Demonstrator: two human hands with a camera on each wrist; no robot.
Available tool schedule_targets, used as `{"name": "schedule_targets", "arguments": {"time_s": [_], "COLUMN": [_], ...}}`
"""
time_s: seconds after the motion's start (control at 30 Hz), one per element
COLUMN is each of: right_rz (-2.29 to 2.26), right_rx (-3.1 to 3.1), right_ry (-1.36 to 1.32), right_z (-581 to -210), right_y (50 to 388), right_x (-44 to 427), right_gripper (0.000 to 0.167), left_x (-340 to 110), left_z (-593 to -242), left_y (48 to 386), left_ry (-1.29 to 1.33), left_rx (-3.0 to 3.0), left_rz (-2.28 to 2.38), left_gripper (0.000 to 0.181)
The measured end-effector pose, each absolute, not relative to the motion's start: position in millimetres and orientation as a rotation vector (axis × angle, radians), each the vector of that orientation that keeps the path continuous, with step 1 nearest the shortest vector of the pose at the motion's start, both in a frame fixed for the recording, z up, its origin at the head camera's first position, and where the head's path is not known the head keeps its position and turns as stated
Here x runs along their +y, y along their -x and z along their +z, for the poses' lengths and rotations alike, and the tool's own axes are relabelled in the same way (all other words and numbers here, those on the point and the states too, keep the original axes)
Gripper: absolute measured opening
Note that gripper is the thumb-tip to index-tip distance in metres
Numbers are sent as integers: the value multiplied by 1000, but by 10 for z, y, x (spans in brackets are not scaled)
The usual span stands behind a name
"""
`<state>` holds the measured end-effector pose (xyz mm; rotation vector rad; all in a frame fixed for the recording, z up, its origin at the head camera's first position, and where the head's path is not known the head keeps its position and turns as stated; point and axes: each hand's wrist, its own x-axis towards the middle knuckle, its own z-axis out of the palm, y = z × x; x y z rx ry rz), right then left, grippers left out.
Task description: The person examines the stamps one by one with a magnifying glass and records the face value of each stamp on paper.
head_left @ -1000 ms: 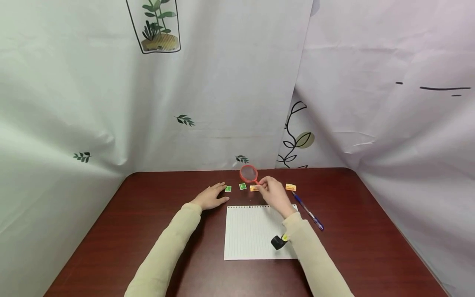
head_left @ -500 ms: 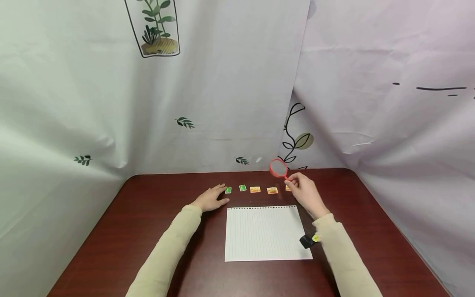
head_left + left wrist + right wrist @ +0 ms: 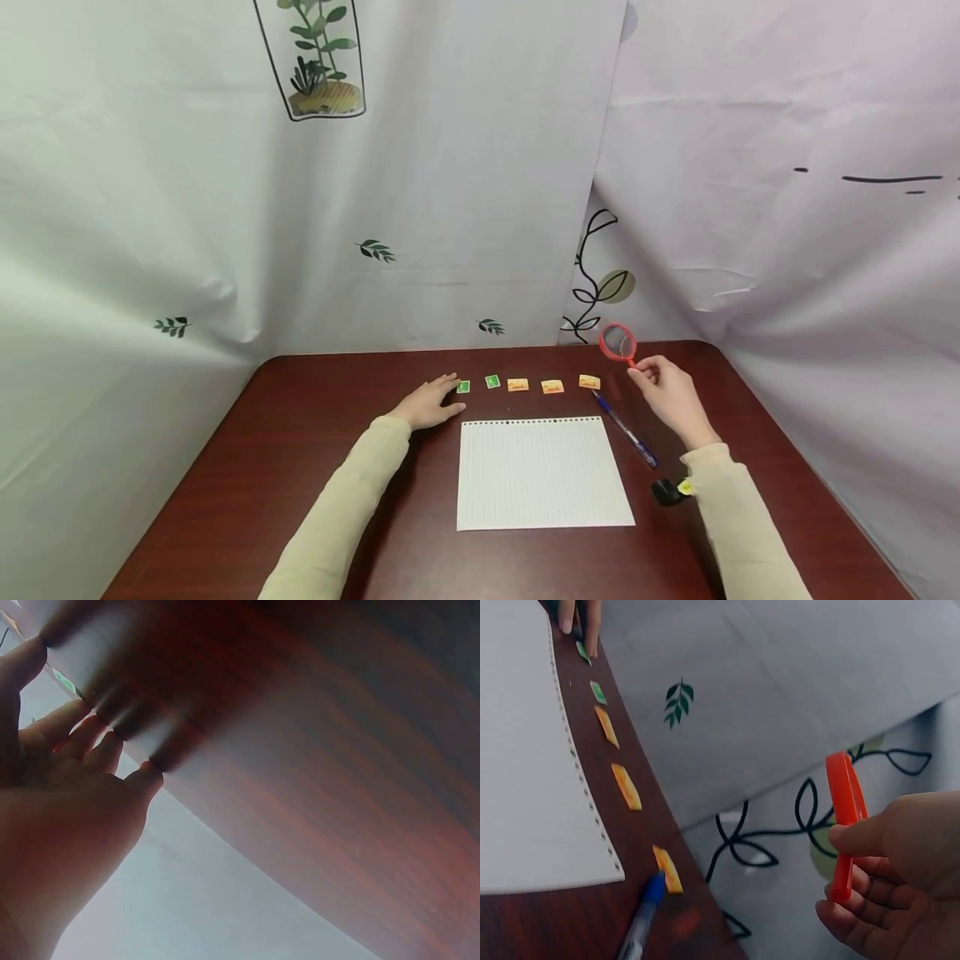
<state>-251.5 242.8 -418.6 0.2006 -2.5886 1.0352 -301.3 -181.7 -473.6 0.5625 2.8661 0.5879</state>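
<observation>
My right hand (image 3: 671, 400) pinches the handle of a red magnifying glass (image 3: 618, 342), holding it raised above the table's far right part. In the right wrist view, the magnifying glass (image 3: 845, 787) shows edge-on between thumb and fingers. My left hand (image 3: 426, 403) rests on the table with its fingers spread, the fingertips at the leftmost green stamp (image 3: 464, 387). In a row to the right lie a second green stamp (image 3: 492, 382) and three orange stamps, a left one (image 3: 517, 385), a middle one (image 3: 552, 387) and a right one (image 3: 589, 382).
A lined sheet of paper (image 3: 543, 475) with a punched top edge lies in front of the stamps. Beside its right edge is a blue pen (image 3: 626, 429), its tip near the right orange stamp. A white printed cloth (image 3: 465, 167) hangs behind the dark red table (image 3: 225, 467).
My right hand has carried the magnifying glass rightward, from over the orange stamps to past the rightmost one. The stamps and pen it covered now show. My left hand stays in place.
</observation>
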Motion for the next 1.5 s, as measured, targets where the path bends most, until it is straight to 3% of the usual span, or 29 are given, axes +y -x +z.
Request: {"name": "schedule_targets", "arguments": {"time_s": [0.5,1.5], "right_rz": [928,894], "right_rx": [-2689,-2874], "right_ry": [-100,-16], "right_z": [-4514,-4798], "right_y": [2497,2447], "right_x": [2958,3202], "right_gripper": [24,23], "left_x": [-1809,-1808], "left_z": [-4771,-4741], "left_y": [3016,2999], "left_ry": [-570,-558], "left_rx": [2876,2870], "left_rz": [582,550], "left_gripper": [63,63]}}
